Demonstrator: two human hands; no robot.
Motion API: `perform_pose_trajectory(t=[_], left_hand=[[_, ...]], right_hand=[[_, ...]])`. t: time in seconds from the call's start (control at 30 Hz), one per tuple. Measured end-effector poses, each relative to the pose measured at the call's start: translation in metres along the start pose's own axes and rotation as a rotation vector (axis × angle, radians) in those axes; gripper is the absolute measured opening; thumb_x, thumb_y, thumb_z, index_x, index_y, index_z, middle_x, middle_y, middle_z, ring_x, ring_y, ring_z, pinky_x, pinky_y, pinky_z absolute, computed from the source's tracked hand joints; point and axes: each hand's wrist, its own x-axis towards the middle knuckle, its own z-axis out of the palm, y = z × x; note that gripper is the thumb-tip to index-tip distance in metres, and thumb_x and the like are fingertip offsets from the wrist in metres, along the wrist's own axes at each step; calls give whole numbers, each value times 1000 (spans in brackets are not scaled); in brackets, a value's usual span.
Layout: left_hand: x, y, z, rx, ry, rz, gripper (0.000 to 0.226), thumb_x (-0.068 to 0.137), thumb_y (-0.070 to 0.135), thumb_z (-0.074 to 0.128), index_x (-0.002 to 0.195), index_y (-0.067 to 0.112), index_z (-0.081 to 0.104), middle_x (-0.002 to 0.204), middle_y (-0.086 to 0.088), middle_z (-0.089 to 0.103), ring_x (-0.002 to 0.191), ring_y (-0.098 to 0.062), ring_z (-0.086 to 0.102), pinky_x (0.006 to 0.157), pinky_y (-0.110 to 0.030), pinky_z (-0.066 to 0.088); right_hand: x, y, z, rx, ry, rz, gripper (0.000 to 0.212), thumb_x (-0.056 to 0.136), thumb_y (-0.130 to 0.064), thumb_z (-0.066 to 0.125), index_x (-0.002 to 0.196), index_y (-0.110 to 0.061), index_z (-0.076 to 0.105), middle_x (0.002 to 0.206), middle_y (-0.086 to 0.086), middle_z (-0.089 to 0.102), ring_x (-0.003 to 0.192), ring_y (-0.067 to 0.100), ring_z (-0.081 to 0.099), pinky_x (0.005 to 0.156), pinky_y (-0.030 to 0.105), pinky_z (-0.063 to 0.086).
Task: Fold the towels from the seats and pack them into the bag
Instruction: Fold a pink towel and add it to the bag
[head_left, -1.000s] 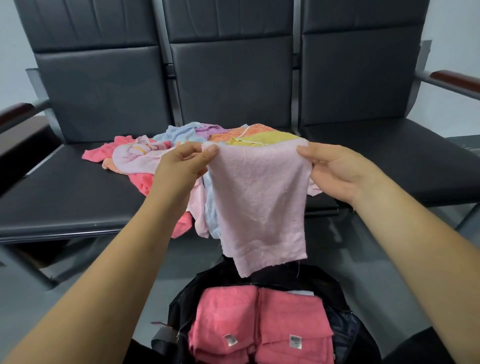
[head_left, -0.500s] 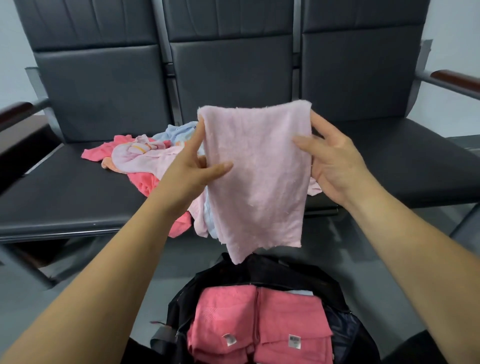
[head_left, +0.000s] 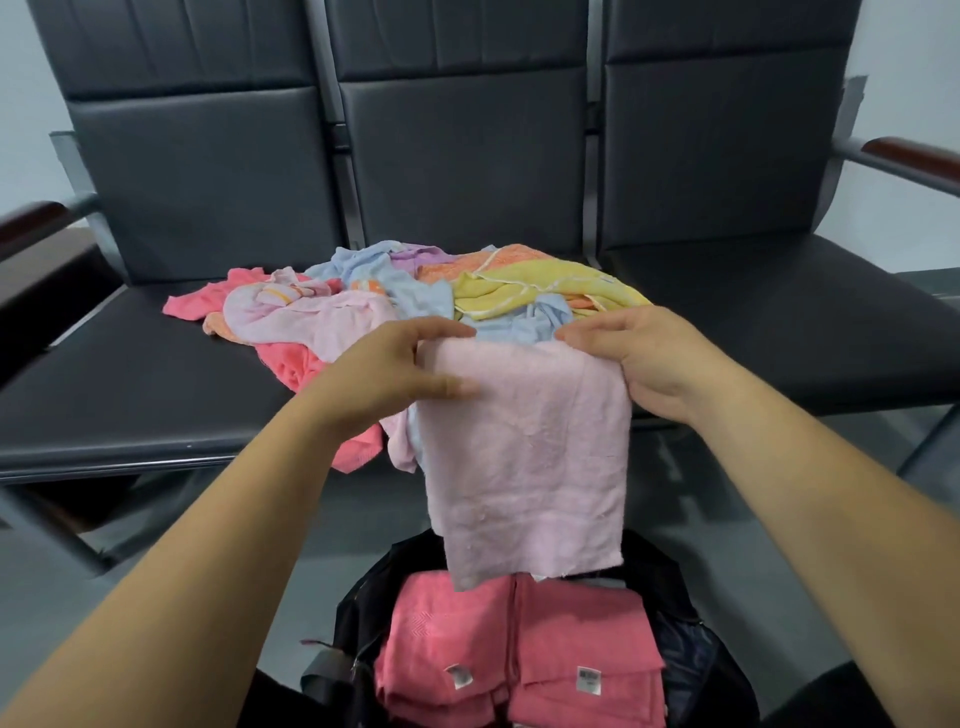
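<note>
A pale pink towel (head_left: 524, 457) hangs folded in front of me, its lower edge just above the open black bag (head_left: 691, 644). My left hand (head_left: 384, 374) pinches its upper left edge, thumb on the front of the cloth. At the upper right edge, my right hand (head_left: 644, 358) grips it with fingers over the fold. Inside the bag lie two folded coral pink towels (head_left: 519, 649) with white labels. A heap of loose towels (head_left: 415, 296) in pink, blue, purple, orange and yellow covers the middle seat behind my hands.
Three dark padded seats (head_left: 130, 374) stand in a row with wooden armrests (head_left: 909, 153) at both ends. The bag sits on the grey floor (head_left: 753, 519) in front of the seats.
The towel was held up high half a second ago; both hands have since dropped and its top has gone over, so it hangs lower and doubled toward the bag.
</note>
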Motion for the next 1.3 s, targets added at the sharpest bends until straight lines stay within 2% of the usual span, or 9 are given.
perform_pose_trajectory(t=[0.23,0.4,0.5,0.63,0.8,0.9,0.97,1.1,1.3], left_hand=[[0,4,9,308,98,12,12,96,17,66,98,29,67,82,13,59,76,-2,52,62,-9,37],[0,-1,7,-62,142,-28,7,95,27,69,100,33,69,88,-12,70,79,-24,64,84,-46,58],[-1,2,10,-334,263,-108,12,92,32,73,103,37,72,95,-10,70,78,-20,61,74,-40,58],[3,7,20,-782,183,-265,25,94,33,70,117,24,71,112,2,70,93,-12,65,81,-28,53],[0,2,16,-123,91,-138,43,80,23,85,119,36,72,119,4,68,98,-4,68,85,-17,52],[2,6,23,145,195,-72,33,95,18,69,127,26,69,118,-10,68,99,-10,66,62,-11,40],[5,7,26,249,204,-42,29,100,20,62,128,23,69,124,-8,68,113,-22,62,74,-19,38],[7,1,27,181,194,-63,20,102,30,57,118,26,68,103,4,66,99,-20,62,85,-31,47],[5,0,26,-386,244,-164,7,91,33,74,98,33,77,99,-12,67,83,-23,59,90,-50,57]], right_hand=[[-7,-3,1,-770,-15,-215,30,79,-13,85,102,-29,75,115,-12,63,110,5,55,79,12,43],[5,9,-7,-404,29,-220,14,86,-16,80,95,-24,73,137,-7,58,133,14,51,103,35,49],[9,13,-11,-58,16,-117,16,87,-11,78,91,-26,74,139,-2,60,119,23,65,100,54,54],[14,14,-12,270,51,36,29,90,-7,74,118,-14,73,124,11,72,104,26,74,82,41,62],[8,7,-22,291,-158,139,57,77,0,77,131,-13,67,138,8,63,119,30,67,95,46,58],[2,6,-22,-202,-144,62,61,71,10,82,121,-24,74,143,-3,54,128,21,58,95,37,58],[2,11,-20,-484,-50,-36,48,73,0,86,113,-24,76,132,-4,64,123,17,59,103,37,53],[4,14,-18,-370,74,-118,25,79,-7,84,100,-17,77,106,5,75,105,25,71,88,40,60],[2,11,-19,88,76,11,39,84,6,75,115,-17,72,125,15,65,95,27,76,73,40,62]])
